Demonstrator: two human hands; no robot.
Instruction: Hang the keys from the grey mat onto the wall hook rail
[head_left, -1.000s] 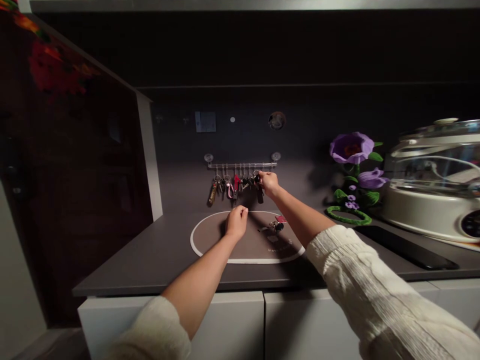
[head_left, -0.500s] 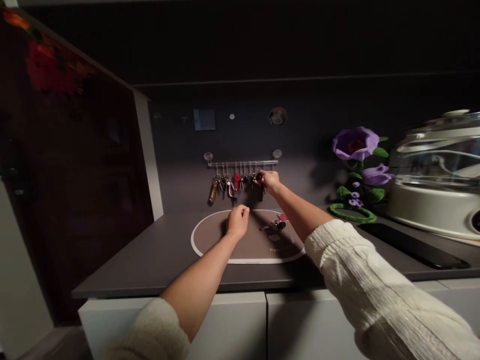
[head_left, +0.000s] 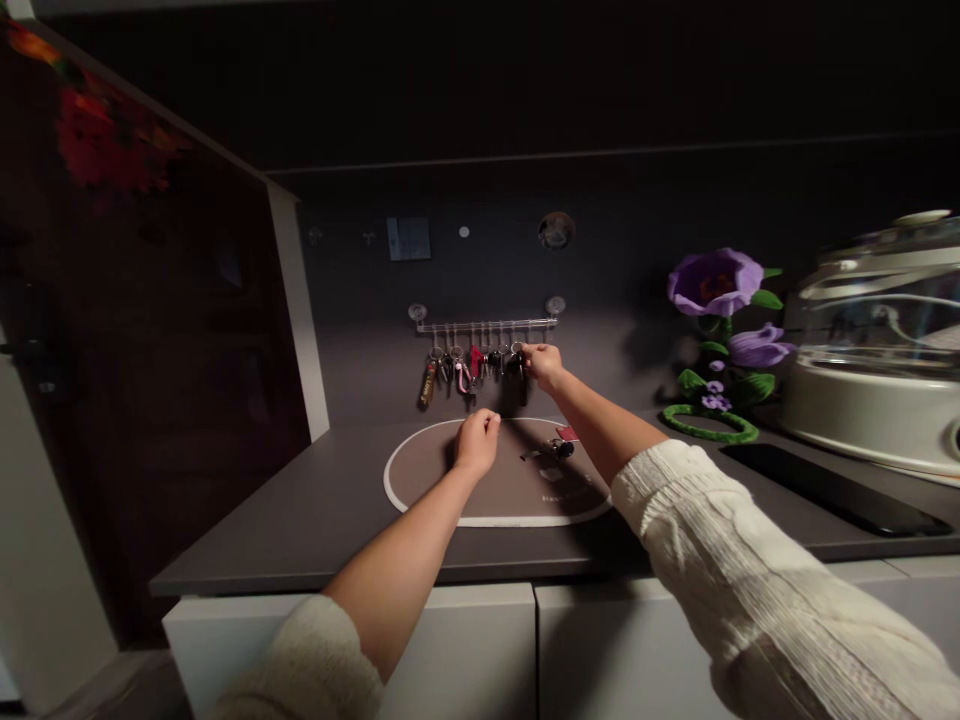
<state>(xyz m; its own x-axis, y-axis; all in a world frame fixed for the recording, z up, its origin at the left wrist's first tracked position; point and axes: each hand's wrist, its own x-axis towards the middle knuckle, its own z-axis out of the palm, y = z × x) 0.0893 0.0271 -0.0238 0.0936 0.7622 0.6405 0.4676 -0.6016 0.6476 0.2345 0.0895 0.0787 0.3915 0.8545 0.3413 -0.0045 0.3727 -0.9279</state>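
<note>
A rail with hooks [head_left: 487, 326] is fixed to the dark back wall, and several bunches of keys [head_left: 457, 368] hang from it. My right hand [head_left: 543, 364] is at the rail's right end, fingers pinched on a key ring [head_left: 517, 349]; dark keys hang below the ring. Lower down, my left hand [head_left: 477, 440] is curled closed above an oval brown mat [head_left: 420, 480]; whatever its fingers may hold is hidden. On the mat, to the right of my left hand, lies another bunch of keys [head_left: 559, 449] with a red tag [head_left: 568, 433].
Purple flowers [head_left: 716, 283] on a green ring base stand to the right, beside a cream appliance with a clear cover [head_left: 877, 410]. A black phone-like slab [head_left: 832, 488] lies on the counter [head_left: 300, 520]. At far left is a dark door [head_left: 217, 430].
My right hand has shifted very slightly right, and the key ring beside its fingertips now shows more clearly. My left hand stays almost in place.
</note>
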